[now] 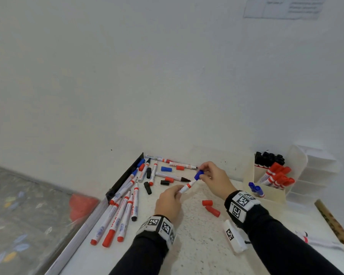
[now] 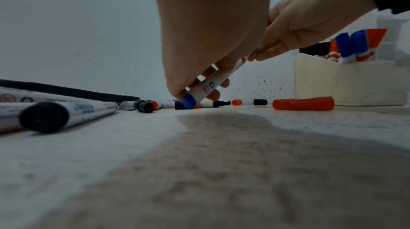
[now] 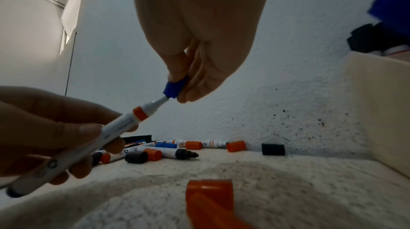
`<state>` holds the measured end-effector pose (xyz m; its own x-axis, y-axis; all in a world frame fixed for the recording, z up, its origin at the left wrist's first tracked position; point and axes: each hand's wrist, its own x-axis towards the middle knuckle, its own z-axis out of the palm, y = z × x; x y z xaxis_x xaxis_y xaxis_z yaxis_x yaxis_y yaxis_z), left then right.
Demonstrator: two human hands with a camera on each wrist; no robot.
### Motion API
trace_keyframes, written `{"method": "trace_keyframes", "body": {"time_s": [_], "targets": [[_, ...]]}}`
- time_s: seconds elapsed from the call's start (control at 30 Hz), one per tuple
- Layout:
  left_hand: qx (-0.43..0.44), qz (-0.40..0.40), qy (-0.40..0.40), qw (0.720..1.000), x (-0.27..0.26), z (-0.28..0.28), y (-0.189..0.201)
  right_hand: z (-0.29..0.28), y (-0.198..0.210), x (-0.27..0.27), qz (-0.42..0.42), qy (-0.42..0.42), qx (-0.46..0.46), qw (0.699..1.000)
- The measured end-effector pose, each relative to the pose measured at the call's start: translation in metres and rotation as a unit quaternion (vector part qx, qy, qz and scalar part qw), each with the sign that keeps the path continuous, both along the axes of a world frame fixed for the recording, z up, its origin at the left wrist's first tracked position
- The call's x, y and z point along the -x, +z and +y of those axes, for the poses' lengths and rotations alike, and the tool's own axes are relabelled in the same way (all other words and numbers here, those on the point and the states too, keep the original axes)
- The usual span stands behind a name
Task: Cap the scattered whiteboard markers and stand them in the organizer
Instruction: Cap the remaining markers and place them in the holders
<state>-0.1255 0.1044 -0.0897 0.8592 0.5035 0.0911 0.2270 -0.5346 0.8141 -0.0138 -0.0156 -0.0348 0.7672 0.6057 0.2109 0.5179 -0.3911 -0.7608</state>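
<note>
My left hand grips a white marker with an orange band and blue end plug, tilted up to the right above the table. My right hand pinches a blue cap whose mouth sits just over the marker's tip. The white marker and the blue cap show clearly in the right wrist view. The cream organizer stands at the right, holding capped black, red and blue markers.
Several uncapped markers lie at the table's left, more along the wall with loose blue, red and black caps. Two red caps lie near my right wrist. A white block sits by my right forearm.
</note>
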Motion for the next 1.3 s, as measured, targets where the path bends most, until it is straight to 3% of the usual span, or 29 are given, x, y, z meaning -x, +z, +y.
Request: {"method": "trace_keyframes", "body": {"time_s": [0.07, 0.2, 0.3, 0.4, 0.6, 0.83, 0.93, 1.03, 1.13, 1.23, 1.3], "targets": [[0.003, -0.009, -0.009, 1.0, 0.0, -0.001, 0.0, -0.006, -0.002, 0.005, 0.02, 0.001, -0.023, 1.0], [0.004, -0.018, -0.033, 0.999, 0.002, -0.004, 0.002, -0.013, -0.007, 0.014, 0.028, 0.018, 0.031, 0.999], [0.049, -0.037, -0.053, 0.997, 0.004, -0.006, 0.006, -0.016, -0.007, 0.019, 0.054, 0.008, 0.025, 0.998], [0.079, -0.06, -0.079, 0.992, 0.005, -0.01, 0.007, -0.019, -0.002, 0.025, 0.022, -0.017, 0.085, 0.996], [0.147, -0.019, -0.14, 0.979, 0.008, -0.009, 0.007, -0.021, -0.001, 0.037, 0.03, -0.041, 0.133, 0.99], [0.352, 0.041, -0.182, 0.917, 0.012, -0.012, 0.016, -0.033, -0.002, 0.04, 0.034, 0.025, 0.099, 0.994], [0.392, 0.048, -0.187, 0.9, 0.012, -0.014, 0.019, -0.037, 0.002, 0.041, 0.015, 0.055, 0.1, 0.993], [0.373, 0.047, -0.192, 0.906, 0.012, -0.016, 0.02, -0.042, 0.007, 0.039, 0.01, 0.072, 0.13, 0.989], [0.313, 0.04, -0.174, 0.933, 0.012, -0.02, 0.026, -0.049, 0.012, 0.036, 0.008, 0.066, 0.131, 0.989], [0.198, -0.007, -0.049, 0.979, 0.011, -0.014, 0.021, -0.056, 0.02, 0.034, 0.016, 0.029, 0.088, 0.996], [-0.005, 0.031, 0.099, 0.995, 0.013, -0.003, 0.015, -0.063, 0.028, 0.031, 0.006, -0.017, 0.035, 0.999]]}}
